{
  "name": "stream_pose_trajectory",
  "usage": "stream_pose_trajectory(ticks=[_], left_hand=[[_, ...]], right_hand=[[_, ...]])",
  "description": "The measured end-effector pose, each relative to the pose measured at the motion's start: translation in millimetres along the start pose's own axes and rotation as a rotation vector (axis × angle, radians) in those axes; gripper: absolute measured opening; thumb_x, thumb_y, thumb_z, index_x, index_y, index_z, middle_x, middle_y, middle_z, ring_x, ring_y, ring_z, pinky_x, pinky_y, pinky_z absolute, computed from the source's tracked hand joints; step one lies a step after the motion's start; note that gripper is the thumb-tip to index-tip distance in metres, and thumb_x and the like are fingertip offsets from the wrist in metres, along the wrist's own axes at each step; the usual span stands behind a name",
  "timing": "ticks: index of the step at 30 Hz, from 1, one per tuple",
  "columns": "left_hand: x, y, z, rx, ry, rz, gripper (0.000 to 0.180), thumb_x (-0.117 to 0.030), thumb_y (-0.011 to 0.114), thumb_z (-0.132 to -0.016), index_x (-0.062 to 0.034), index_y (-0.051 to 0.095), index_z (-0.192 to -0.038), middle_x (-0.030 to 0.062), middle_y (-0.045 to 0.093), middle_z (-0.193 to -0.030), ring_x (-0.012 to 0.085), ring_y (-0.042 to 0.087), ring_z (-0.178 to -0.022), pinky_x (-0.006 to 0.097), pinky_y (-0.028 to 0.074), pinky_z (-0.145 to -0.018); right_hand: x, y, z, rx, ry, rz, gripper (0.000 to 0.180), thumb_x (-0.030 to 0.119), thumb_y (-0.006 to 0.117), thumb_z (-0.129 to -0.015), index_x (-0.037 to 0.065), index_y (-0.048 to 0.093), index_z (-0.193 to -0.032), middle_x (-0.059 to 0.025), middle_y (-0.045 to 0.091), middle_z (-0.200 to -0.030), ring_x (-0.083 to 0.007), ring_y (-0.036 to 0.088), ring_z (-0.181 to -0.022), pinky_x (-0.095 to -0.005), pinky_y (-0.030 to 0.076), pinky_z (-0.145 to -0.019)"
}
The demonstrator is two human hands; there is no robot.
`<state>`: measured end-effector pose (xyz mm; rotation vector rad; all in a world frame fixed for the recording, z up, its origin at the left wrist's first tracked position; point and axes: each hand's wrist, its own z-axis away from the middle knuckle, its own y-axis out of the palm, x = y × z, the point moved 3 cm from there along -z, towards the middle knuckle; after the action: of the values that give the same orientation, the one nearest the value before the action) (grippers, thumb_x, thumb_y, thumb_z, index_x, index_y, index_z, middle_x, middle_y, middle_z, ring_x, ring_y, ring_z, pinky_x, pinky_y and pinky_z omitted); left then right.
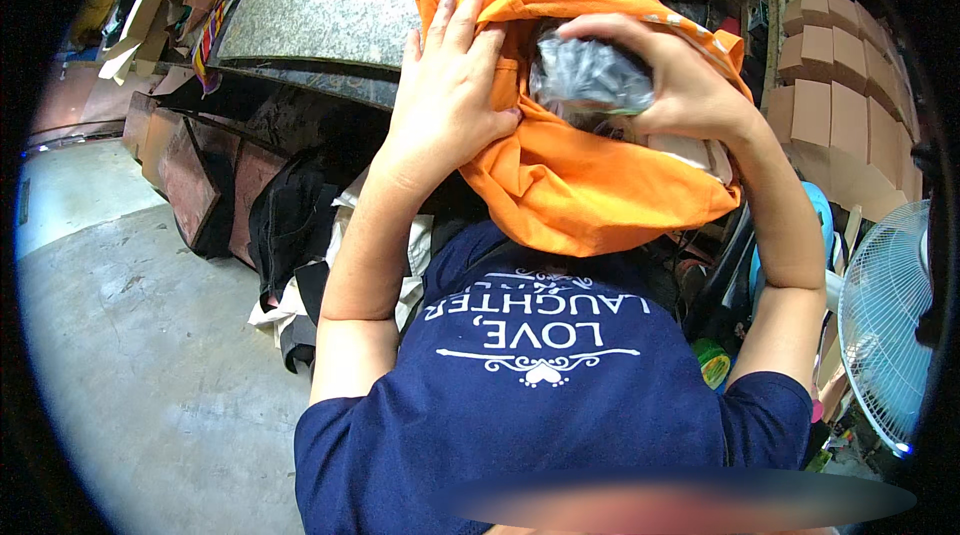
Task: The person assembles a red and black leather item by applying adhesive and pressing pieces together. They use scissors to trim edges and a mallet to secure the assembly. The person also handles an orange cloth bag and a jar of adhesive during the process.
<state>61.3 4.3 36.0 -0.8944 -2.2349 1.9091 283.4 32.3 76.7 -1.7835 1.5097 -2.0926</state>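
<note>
An orange cloth bag (600,190) lies in front of my chest, its mouth facing up. My right hand (690,75) is curved around a dark grey bundle in clear, shiny plastic (590,73) at the bag's opening. Motion blurs the bundle, so its contents cannot be made out. On the left side of the bag, my left hand (445,90) lies with fingers stretched out and spread over the cloth, the thumb near the opening's edge. Something pale (700,155) shows inside the bag below my right wrist. The bag's depth is hidden.
A speckled grey tabletop (310,10) is beyond my left hand. Stacked brown cardboard pieces (835,85) stand at the far right, with a fan (890,315) nearer. Black and white cloth (300,305) hangs left of my body, above the concrete floor (160,355).
</note>
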Motion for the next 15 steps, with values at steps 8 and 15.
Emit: stream_pose_trajectory(ticks=[8,15], left_hand=[[-33.9,-15.2,-7.0,-0.46,0.322,-0.152,0.059,-0.008,0.073,-0.072,-0.0111,0.061,-0.13,0.0152,0.035,-0.155,0.0343,0.03,-0.147,0.05,0.026,-0.119],[-34.9,-9.9,-14.3,-0.045,0.093,0.207,0.035,-0.032,0.071,-0.088,-0.0046,0.06,-0.106,0.0112,0.067,-0.092,0.0288,0.068,-0.08,0.038,0.055,-0.066]], right_hand=[[-56.0,-13.6,21.0,-0.397,0.136,-0.362,0.081,-0.007,0.078,-0.067,0.008,0.048,-0.141,-0.0029,0.054,-0.137,-0.0153,0.049,-0.13,-0.0312,0.036,-0.114],[-67.5,-11.9,27.1,-0.403,0.166,-0.485,0.081,0.004,0.079,-0.07,0.008,0.044,-0.144,-0.0032,0.051,-0.14,-0.016,0.046,-0.133,-0.0319,0.032,-0.116]])
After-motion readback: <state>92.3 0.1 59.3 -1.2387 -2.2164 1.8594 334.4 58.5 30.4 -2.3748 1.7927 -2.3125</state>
